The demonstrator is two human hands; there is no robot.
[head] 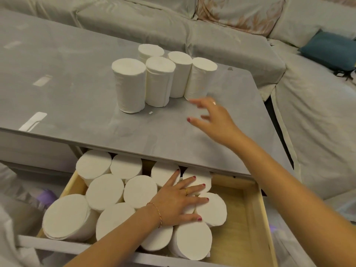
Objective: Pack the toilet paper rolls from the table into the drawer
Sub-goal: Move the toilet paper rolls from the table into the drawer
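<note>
Several white toilet paper rolls (159, 81) stand upright in a cluster on the grey table (77, 89). Below the table's front edge, the wooden drawer (250, 218) is pulled out and holds several rolls (105, 191) standing on end, packed to its left and middle. My left hand (179, 203) lies flat, fingers spread, on top of the rolls in the drawer. My right hand (212, 118) hovers over the table with fingers apart, just in front of the rightmost roll (200, 79), holding nothing and slightly blurred.
A sofa under a light cover (221, 35) wraps around the back and right of the table, with a teal cushion (327, 49) on it. The drawer's right part shows bare wood. A purple object (47, 197) sits low at the left.
</note>
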